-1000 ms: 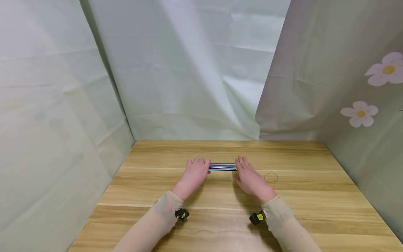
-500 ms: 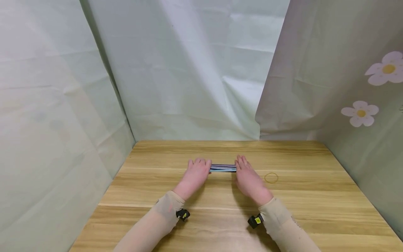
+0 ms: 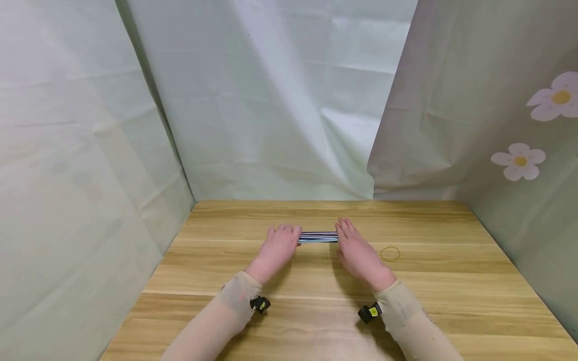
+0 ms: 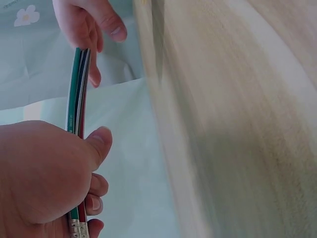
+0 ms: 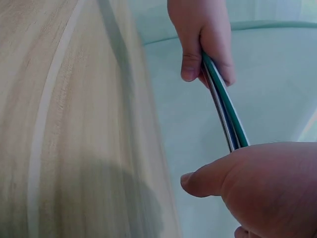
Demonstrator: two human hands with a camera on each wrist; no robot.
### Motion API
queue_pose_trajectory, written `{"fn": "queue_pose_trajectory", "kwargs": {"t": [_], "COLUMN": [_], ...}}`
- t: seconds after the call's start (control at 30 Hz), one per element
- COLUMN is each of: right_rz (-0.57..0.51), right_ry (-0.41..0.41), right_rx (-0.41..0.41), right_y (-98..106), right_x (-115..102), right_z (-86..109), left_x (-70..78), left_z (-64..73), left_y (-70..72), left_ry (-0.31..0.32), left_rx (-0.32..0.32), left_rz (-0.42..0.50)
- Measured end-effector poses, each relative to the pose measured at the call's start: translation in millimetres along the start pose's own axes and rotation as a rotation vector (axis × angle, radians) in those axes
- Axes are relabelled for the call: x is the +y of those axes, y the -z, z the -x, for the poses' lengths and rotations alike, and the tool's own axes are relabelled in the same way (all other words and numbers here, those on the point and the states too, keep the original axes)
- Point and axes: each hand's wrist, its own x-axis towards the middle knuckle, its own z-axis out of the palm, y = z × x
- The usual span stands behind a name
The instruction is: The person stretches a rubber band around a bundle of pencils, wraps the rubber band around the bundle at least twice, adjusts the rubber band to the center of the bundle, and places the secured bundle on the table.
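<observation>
My left hand (image 3: 275,250) grips a bundle of pencils (image 3: 318,237) above the table, its fingers curled round one end. Green, dark and reddish barrels of the pencils (image 4: 77,106) show in the left wrist view, with metal ferrules below the fist. At the bundle's other end is my right hand (image 3: 359,253), palm against the tips and fingers straight. In the right wrist view the pencils (image 5: 225,106) run from the left hand (image 5: 205,34) to behind the right hand (image 5: 277,186), whose thumb stands away from them.
A thin yellow rubber band (image 3: 390,253) lies on the wooden table (image 3: 311,321), just right of my right hand. Pale cloth walls (image 3: 271,125) enclose the table at the back and both sides. Black wrist cameras (image 3: 369,313) are strapped under both wrists.
Both hands and the bundle stay nearly in place, shifting only slightly. The right palm remains at the pencil tips, and the rubber band lies as before.
</observation>
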Motion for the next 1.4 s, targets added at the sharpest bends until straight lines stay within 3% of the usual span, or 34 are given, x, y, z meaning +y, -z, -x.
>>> {"fn": "queue_pose_trajectory", "kwargs": {"t": [0.2,0.5,0.73,0.87,1.13,1.4], "right_rz": [0.014,0.137,0.029,-0.043,-0.061,-0.051], "right_ry": [-0.012,0.002,0.003,-0.023,-0.083,-0.050], "right_rx": [-0.007,0.008,-0.028,-0.039,-0.037,0.026], "right_y": [-1.3,-6.5,-3.8,2.6,15.8,17.5], "right_x": [-1.4,-3.6,1.8,12.2,42.1,81.8], "right_z": [0.6,3.1,5.2,11.7,32.1,47.8], "left_x": [2.5,7.6,6.5,4.8,-0.3,-3.0], "left_z": [-1.6,-0.2,0.5,2.0,6.0,8.3], "left_y": [1.1,4.6,1.1,-3.6,-6.8,-4.7], "left_ry": [-0.013,-0.033,-0.009,-0.009,-0.002,0.000], "left_rx": [0.011,0.031,-0.004,-0.017,-0.022,-0.032], "left_rz": [-0.019,-0.064,0.022,0.054,0.089,0.110]}}
